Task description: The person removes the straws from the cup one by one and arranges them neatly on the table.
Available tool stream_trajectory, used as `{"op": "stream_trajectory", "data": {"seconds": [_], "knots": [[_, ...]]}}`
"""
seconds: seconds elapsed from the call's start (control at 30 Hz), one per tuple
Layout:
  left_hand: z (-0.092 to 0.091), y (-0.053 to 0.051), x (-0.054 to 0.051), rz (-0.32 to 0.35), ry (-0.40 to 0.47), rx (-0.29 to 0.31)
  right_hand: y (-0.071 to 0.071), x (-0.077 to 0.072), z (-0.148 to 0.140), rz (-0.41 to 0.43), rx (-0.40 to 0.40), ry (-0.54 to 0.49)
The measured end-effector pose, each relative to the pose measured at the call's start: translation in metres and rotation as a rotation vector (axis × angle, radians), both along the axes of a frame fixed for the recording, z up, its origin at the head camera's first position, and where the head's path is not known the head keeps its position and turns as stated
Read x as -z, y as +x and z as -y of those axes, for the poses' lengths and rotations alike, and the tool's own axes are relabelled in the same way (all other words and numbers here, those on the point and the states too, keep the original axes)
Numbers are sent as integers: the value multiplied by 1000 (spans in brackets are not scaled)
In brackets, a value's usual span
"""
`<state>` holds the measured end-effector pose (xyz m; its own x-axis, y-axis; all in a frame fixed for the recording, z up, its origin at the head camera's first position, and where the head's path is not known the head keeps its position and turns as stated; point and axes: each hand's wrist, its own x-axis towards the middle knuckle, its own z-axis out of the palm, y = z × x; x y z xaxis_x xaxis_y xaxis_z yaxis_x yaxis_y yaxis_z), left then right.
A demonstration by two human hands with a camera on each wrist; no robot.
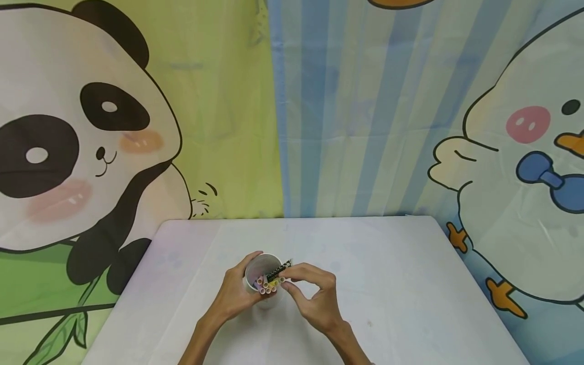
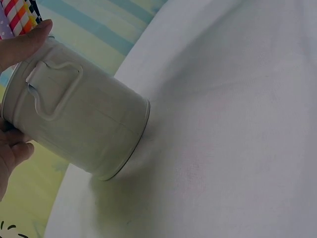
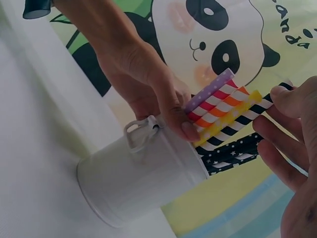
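Note:
A white metal bucket [image 2: 89, 109] with a small side handle is tilted over the table; whether its base touches the cloth, I cannot tell. My left hand [image 1: 234, 294] grips it near the rim, the thumb lying over the straws. Paper straws stick out of its mouth: purple dotted [image 3: 210, 90], red striped, orange striped [image 3: 221, 111], yellow dotted, black-and-white striped [image 3: 242, 120] and black star-patterned ones [image 3: 233, 151]. With thumb and fingertips, my right hand [image 1: 319, 299] pinches the outer end of the black-and-white striped straw. Lower parts of the straws are hidden inside the bucket.
A white cloth covers the table [image 1: 388, 284], its far edge against printed curtains. A panda [image 1: 105, 152] is printed on the left side and a white bird [image 1: 524, 218] on the right.

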<state>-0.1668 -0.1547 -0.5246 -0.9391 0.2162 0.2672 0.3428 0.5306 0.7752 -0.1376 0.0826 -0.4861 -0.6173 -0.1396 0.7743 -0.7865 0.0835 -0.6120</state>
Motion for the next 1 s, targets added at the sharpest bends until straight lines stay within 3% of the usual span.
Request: {"op": "stream_trajectory", "data": {"seconds": [0.57,1.0], "knots": [[0,0,2,-30,26,13,-3,-15,-8,-80,19,-117],[-1,0,3,-14,53,14,-2,-33,-22,-46,-84,-294]]}}
